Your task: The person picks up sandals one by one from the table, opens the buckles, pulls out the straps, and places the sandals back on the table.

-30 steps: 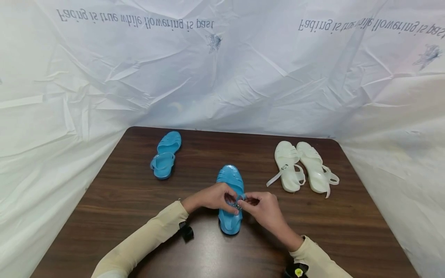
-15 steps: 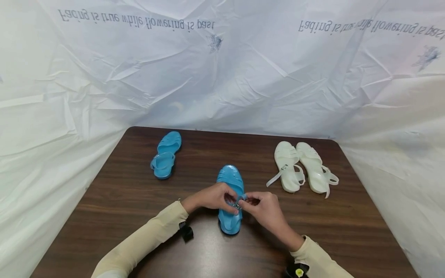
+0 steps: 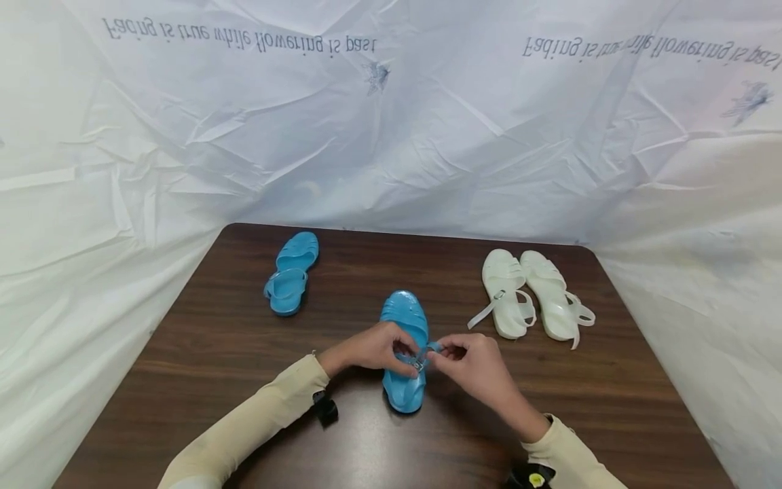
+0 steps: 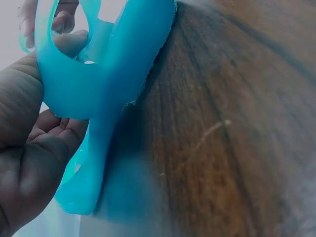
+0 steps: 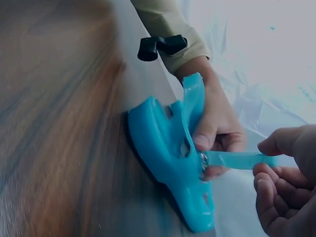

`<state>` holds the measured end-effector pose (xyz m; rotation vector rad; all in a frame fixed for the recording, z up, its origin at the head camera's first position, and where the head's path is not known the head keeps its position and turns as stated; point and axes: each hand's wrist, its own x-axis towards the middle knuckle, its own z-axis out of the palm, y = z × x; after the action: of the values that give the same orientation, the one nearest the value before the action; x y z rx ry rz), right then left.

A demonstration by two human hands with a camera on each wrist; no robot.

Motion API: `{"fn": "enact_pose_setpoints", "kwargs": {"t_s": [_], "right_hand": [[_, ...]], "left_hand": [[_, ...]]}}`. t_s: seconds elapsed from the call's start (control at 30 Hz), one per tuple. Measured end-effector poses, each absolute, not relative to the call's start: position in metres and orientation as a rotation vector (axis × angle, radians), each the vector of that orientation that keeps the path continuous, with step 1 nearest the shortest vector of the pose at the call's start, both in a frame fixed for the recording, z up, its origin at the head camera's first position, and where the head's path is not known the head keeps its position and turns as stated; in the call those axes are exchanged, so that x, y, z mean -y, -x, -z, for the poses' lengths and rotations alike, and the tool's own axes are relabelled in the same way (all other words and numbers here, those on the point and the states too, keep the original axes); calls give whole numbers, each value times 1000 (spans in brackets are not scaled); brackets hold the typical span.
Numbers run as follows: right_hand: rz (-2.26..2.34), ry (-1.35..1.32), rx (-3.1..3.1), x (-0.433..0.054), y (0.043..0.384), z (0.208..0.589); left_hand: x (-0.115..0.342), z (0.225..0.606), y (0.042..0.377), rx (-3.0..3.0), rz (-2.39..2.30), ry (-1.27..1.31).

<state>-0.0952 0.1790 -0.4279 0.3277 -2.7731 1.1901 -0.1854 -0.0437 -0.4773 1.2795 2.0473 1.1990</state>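
Observation:
A blue jelly sandal (image 3: 403, 316) lies toe-away in the middle of the table, under both hands. My left hand (image 3: 374, 348) reaches over its left side and pinches the strap by the metal buckle (image 5: 204, 160), thumb on the near side. From the right, my right hand (image 3: 472, 365) pinches the free end of the ankle strap (image 5: 237, 160) between thumb and fingers. In the right wrist view the strap runs straight from the buckle to my right fingertips. The sandal's heel part (image 4: 74, 89) fills much of the left wrist view, where the buckle is hidden.
Another blue sandal (image 3: 287, 288) lies at the back left of the brown wooden table (image 3: 256, 380). A pair of white sandals, one left (image 3: 506, 316) and one right (image 3: 552, 309), lies at the back right with straps loose. White printed sheeting (image 3: 366, 156) hangs behind.
My right hand has moved slightly to the right, drawing the strap end away from the buckle. The left hand has stayed in place on the sandal.

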Motion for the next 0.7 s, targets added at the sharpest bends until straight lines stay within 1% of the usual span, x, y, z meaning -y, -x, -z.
{"fn": "enact_pose_setpoints", "kwargs": {"t_s": [0.23, 0.47, 0.7], "right_hand": [[-1219, -278, 2901, -193, 89, 426], [-1175, -318, 2934, -202, 82, 434], [-1121, -274, 2927, -206, 76, 442]], "left_hand": [[44, 478, 188, -2042, -1182, -1260], [46, 477, 188, -2030, -1207, -1218], [55, 475, 187, -2001, -1273, -1170]]}}
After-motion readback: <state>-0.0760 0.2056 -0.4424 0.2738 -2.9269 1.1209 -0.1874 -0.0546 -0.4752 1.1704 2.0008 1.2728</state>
